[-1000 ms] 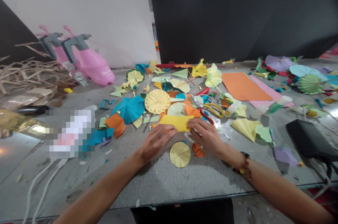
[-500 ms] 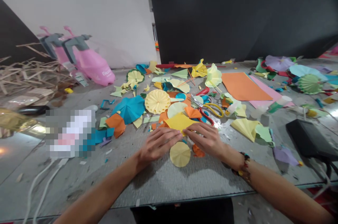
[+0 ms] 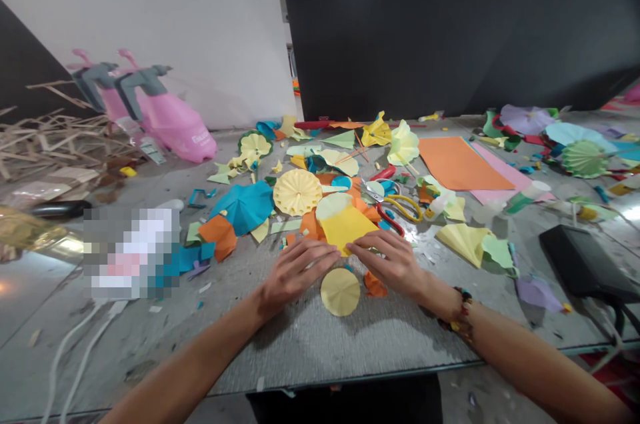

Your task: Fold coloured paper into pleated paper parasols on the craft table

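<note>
A folded yellow paper sheet [image 3: 347, 227] lies on the scrap-covered table, its far end over a pale green paper disc [image 3: 333, 206]. My left hand [image 3: 300, 271] and my right hand [image 3: 387, 264] rest palm down on either side of its near end, fingertips against it. A pale yellow pleated paper disc [image 3: 340, 292] lies just below my hands. Beyond them are a larger yellow pleated rosette [image 3: 297, 192] and red-and-yellow-handled scissors [image 3: 393, 209].
Teal and orange folded papers [image 3: 245, 207] lie left of my hands, with an orange sheet [image 3: 457, 164] at the back right. A pixelated patch [image 3: 130, 254] hides part of the left side. A black flat case [image 3: 583, 261] sits at the right, and a pink toy scooter [image 3: 170, 124] stands behind the grey table [image 3: 340, 351].
The yellow sheet has turned, its long side now pointing away from me, and it has slid over the pale green disc. My hands have come slightly closer together.
</note>
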A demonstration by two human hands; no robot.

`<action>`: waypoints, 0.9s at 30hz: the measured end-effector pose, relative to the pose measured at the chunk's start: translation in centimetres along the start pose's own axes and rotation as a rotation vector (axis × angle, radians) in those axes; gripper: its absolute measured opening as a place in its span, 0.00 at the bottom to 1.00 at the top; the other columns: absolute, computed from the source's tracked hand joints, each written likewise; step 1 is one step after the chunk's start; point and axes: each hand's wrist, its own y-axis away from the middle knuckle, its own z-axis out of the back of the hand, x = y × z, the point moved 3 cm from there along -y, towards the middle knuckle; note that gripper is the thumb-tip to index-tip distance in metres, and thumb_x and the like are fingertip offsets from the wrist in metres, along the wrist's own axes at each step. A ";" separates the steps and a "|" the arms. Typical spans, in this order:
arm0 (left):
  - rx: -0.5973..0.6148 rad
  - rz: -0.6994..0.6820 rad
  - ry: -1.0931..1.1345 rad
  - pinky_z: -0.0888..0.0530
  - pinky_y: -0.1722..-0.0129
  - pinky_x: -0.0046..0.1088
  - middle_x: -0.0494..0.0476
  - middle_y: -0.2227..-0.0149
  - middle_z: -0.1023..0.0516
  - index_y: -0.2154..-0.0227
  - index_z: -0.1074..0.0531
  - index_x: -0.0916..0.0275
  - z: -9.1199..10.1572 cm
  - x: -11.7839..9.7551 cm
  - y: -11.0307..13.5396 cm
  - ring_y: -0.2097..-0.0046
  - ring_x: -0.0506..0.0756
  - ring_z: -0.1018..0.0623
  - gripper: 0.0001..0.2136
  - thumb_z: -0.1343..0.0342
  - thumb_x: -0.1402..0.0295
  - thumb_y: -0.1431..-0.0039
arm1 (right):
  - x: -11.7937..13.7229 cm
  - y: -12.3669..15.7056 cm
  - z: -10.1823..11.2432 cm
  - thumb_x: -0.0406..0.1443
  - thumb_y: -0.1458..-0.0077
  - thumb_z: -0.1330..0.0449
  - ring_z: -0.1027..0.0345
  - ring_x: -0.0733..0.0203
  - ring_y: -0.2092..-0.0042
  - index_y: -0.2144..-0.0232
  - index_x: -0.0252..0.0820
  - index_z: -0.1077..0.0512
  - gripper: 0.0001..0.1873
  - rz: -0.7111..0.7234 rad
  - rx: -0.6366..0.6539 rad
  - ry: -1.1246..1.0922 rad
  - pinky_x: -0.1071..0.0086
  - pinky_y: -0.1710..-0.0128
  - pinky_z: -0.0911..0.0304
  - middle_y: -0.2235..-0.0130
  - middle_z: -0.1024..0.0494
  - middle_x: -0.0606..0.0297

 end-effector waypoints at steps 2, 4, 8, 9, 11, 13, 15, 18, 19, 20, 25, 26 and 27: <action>0.006 0.003 -0.017 0.23 0.46 0.34 0.61 0.50 0.18 0.41 0.28 0.63 -0.1 0.0 -0.1 0.47 0.55 0.20 0.17 0.44 0.77 0.31 | 0.0 0.0 0.0 0.25 0.34 0.43 0.24 0.57 0.56 0.49 0.39 0.24 0.15 0.003 0.002 0.006 0.63 0.58 0.30 0.59 0.18 0.59; 0.014 0.002 -0.041 0.23 0.46 0.34 0.61 0.50 0.18 0.40 0.29 0.62 -0.2 0.0 -0.3 0.47 0.55 0.19 0.18 0.44 0.76 0.30 | 0.0 0.0 0.0 0.26 0.33 0.44 0.24 0.58 0.57 0.49 0.40 0.24 0.15 0.003 0.001 0.012 0.64 0.59 0.30 0.59 0.17 0.59; 0.013 -0.011 -0.058 0.23 0.46 0.33 0.60 0.51 0.17 0.41 0.29 0.63 -0.1 -0.1 -0.5 0.48 0.55 0.19 0.17 0.45 0.76 0.30 | 0.0 -0.1 0.0 0.25 0.33 0.43 0.24 0.59 0.58 0.50 0.40 0.24 0.14 0.002 -0.011 0.008 0.64 0.59 0.31 0.60 0.17 0.60; 0.020 -0.010 -0.059 0.23 0.46 0.33 0.60 0.50 0.17 0.41 0.29 0.63 -0.1 -0.1 -0.5 0.47 0.55 0.20 0.16 0.46 0.76 0.29 | 0.0 -0.1 0.0 0.25 0.34 0.43 0.24 0.58 0.58 0.50 0.39 0.24 0.13 0.002 -0.017 0.007 0.64 0.59 0.31 0.61 0.17 0.60; 0.040 0.007 -0.061 0.24 0.45 0.34 0.62 0.49 0.18 0.42 0.28 0.63 -0.2 0.1 -0.3 0.46 0.55 0.20 0.16 0.46 0.77 0.29 | -0.1 -0.1 -0.1 0.26 0.34 0.42 0.24 0.58 0.58 0.51 0.38 0.24 0.12 0.005 -0.026 0.005 0.64 0.59 0.31 0.61 0.18 0.59; 0.039 0.021 -0.051 0.25 0.44 0.34 0.62 0.48 0.18 0.42 0.28 0.63 -0.4 0.5 0.1 0.45 0.55 0.21 0.15 0.46 0.77 0.29 | -0.1 -0.1 -0.2 0.26 0.34 0.42 0.24 0.58 0.58 0.51 0.38 0.24 0.12 0.004 -0.023 0.004 0.64 0.59 0.31 0.61 0.18 0.59; 0.014 -0.001 -0.021 0.25 0.44 0.33 0.62 0.48 0.18 0.43 0.27 0.64 -0.6 0.7 0.5 0.45 0.55 0.21 0.15 0.45 0.77 0.30 | -0.1 -0.1 -0.2 0.25 0.34 0.42 0.24 0.58 0.58 0.51 0.38 0.24 0.13 0.004 -0.022 0.005 0.64 0.59 0.30 0.61 0.18 0.60; -0.005 -0.031 0.013 0.23 0.46 0.32 0.60 0.50 0.16 0.43 0.27 0.63 -0.9 1.0 0.8 0.47 0.54 0.19 0.15 0.44 0.76 0.30 | -0.1 0.0 -0.2 0.25 0.33 0.43 0.24 0.58 0.58 0.51 0.40 0.24 0.13 0.003 -0.022 0.009 0.64 0.59 0.30 0.60 0.18 0.60; -0.003 -0.022 0.014 0.23 0.47 0.31 0.60 0.51 0.16 0.43 0.27 0.63 -0.9 1.0 0.7 0.47 0.54 0.19 0.16 0.43 0.76 0.31 | -0.1 0.0 -0.2 0.25 0.33 0.44 0.24 0.58 0.58 0.50 0.40 0.24 0.14 0.004 -0.020 0.010 0.64 0.59 0.30 0.60 0.18 0.60; 0.003 -0.010 0.011 0.23 0.47 0.31 0.60 0.51 0.16 0.42 0.27 0.63 -0.9 1.1 0.6 0.47 0.54 0.19 0.16 0.43 0.76 0.31 | -0.1 0.0 -0.2 0.26 0.33 0.44 0.24 0.59 0.58 0.50 0.41 0.24 0.14 0.002 -0.015 0.012 0.64 0.59 0.30 0.60 0.18 0.60; 0.046 -0.033 -0.007 0.22 0.48 0.32 0.61 0.50 0.17 0.44 0.26 0.63 -1.0 0.9 0.2 0.48 0.54 0.18 0.14 0.43 0.76 0.31 | -0.2 0.1 -0.2 0.25 0.33 0.44 0.24 0.58 0.58 0.50 0.40 0.24 0.14 0.000 -0.004 0.009 0.64 0.60 0.31 0.61 0.18 0.60; 0.033 -0.037 -0.003 0.22 0.48 0.31 0.61 0.50 0.16 0.45 0.26 0.63 -1.0 0.9 0.3 0.48 0.54 0.18 0.14 0.42 0.76 0.32 | -0.1 0.1 -0.2 0.25 0.34 0.44 0.24 0.58 0.58 0.50 0.40 0.24 0.14 0.001 -0.001 0.005 0.64 0.60 0.31 0.61 0.18 0.60; 0.011 -0.033 0.002 0.22 0.47 0.31 0.60 0.51 0.16 0.45 0.26 0.63 -1.0 0.9 0.4 0.48 0.54 0.18 0.15 0.41 0.76 0.32 | -0.1 0.1 -0.2 0.25 0.34 0.44 0.24 0.58 0.58 0.50 0.40 0.24 0.15 0.001 0.004 0.001 0.64 0.60 0.31 0.60 0.18 0.60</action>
